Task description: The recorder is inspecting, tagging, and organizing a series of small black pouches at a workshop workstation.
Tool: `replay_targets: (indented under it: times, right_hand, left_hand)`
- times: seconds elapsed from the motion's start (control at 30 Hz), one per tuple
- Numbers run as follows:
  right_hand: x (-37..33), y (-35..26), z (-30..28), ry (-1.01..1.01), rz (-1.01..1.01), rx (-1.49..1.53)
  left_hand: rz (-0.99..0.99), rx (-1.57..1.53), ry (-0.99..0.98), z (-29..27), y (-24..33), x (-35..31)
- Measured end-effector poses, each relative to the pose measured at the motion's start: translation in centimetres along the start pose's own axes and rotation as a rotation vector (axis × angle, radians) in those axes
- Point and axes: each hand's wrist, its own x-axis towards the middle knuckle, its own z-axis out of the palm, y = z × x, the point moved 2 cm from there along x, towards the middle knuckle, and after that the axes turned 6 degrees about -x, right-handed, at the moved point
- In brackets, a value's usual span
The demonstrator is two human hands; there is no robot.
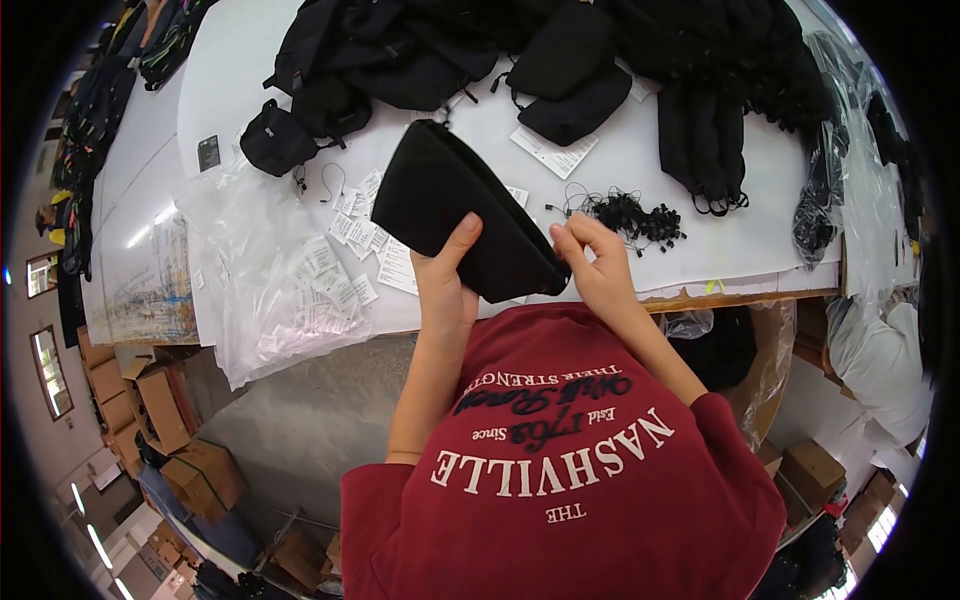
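A flat black fabric pouch (pixel 430 185) is held up in front of me, tilted, its long seam edge facing right. My left hand (pixel 448 275) is closed on its lower left part, the thumb lying across the front. At the pouch's lower right edge, my right hand (pixel 600 265) is closed in a pinch; what its fingertips hold is too small to make out. A bunch of short black cords with small plastic ends (pixel 640 220) lies on the table just beyond my right hand. Printed white tags (pixel 330 275) are scattered left of the pouch.
Black bags and pouches (pixel 400 50) are heaped along the far side of the white table (pixel 215 215). Clear plastic bags (pixel 265 310) spread over the left front edge, with more plastic (pixel 835 150) at the right. Cardboard boxes (pixel 205 475) stand on the floor.
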Motion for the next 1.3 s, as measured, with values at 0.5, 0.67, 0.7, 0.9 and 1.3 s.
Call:
replay_targets:
  times: [0.5,0.67,0.7,0.9,1.3]
  right_hand:
    - [4.0,-5.5,-2.8,0.322,-0.499,-0.038]
    - [2.0,-7.1,-2.3,0.045,-0.494,-0.037]
    - [1.4,-7.3,-2.1,-0.038,-0.518,-0.032]
    - [-0.3,-7.0,-1.7,-0.274,-0.449,0.001]
    - [0.1,-7.5,-1.6,-0.332,-0.416,0.023]
  left_hand:
    - [-0.395,0.238,-0.148,1.7,-0.7,-1.2]
    - [-0.440,-0.071,-0.068,0.0,-0.9,1.1]
    - [-0.479,-0.150,-0.102,0.1,-0.3,2.0]
    - [-0.464,-0.262,-0.144,-0.3,1.4,4.1]
    - [-0.436,-0.313,-0.151,-1.0,1.6,4.8]
